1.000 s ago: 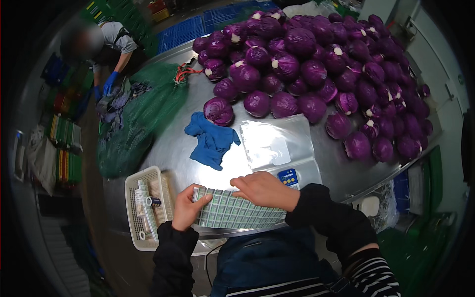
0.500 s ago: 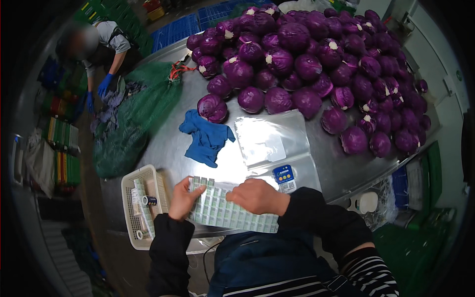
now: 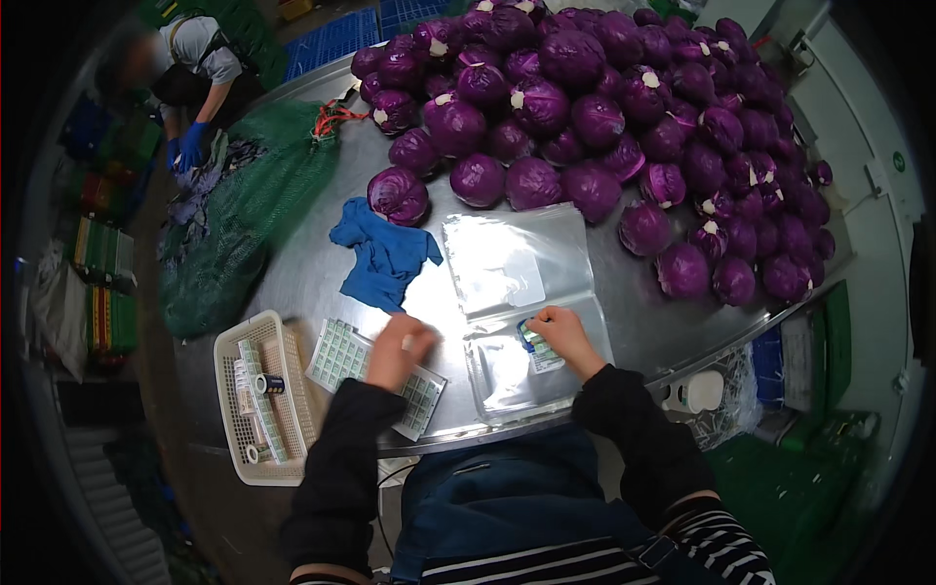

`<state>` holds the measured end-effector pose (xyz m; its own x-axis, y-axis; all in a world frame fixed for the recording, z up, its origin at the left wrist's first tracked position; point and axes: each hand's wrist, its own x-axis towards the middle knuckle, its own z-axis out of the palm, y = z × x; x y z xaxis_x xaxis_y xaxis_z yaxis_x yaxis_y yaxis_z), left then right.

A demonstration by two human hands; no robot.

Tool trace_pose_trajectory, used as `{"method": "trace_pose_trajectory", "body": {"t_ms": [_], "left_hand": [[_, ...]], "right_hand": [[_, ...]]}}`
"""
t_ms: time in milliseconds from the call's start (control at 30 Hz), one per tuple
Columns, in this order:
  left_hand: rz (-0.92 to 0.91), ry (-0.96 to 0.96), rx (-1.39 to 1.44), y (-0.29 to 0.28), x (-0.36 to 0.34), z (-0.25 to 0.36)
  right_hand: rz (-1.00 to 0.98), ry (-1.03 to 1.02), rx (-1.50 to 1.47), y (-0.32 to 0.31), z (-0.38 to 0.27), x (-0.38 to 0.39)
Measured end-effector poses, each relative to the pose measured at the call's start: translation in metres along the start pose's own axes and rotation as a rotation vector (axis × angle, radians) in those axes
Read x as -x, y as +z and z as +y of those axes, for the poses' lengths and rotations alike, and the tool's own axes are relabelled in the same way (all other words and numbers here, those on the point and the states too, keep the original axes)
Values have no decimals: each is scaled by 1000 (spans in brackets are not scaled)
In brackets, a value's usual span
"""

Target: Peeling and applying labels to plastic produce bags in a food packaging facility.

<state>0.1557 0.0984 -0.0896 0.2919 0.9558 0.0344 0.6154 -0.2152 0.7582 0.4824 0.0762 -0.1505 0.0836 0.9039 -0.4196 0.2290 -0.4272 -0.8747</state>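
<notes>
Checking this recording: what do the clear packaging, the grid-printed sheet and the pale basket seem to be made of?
Clear packaging: apparently thin, glossy plastic film, see-through with bright reflections. Grid-printed sheet: likely paper, perhaps coated, as it looks thin and flat; its finish is unclear. Pale basket: probably moulded plastic, fairly matt, judging by its perforated walls.

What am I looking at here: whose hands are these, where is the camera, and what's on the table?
There is no machine: these are a person's bare hands, seen from a fisheye camera on their head, so straight edges bend. The left hand, blurred, is over a sheet of small labels; whether it grips anything is unclear. The right hand has its fingertips at a printed patch on the clear plastic bags. The metal table also bears red cabbages, a blue cloth-like item and a pale basket.
</notes>
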Motion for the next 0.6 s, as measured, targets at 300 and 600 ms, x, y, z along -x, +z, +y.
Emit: {"method": "trace_pose_trajectory", "body": {"t_ms": [300, 600], "left_hand": [[-371, 333, 162, 119, 12, 0], [370, -459, 821, 82, -48, 7]], "right_hand": [[81, -159, 818, -23, -49, 10], [-319, 74, -188, -34, -84, 34]]}}
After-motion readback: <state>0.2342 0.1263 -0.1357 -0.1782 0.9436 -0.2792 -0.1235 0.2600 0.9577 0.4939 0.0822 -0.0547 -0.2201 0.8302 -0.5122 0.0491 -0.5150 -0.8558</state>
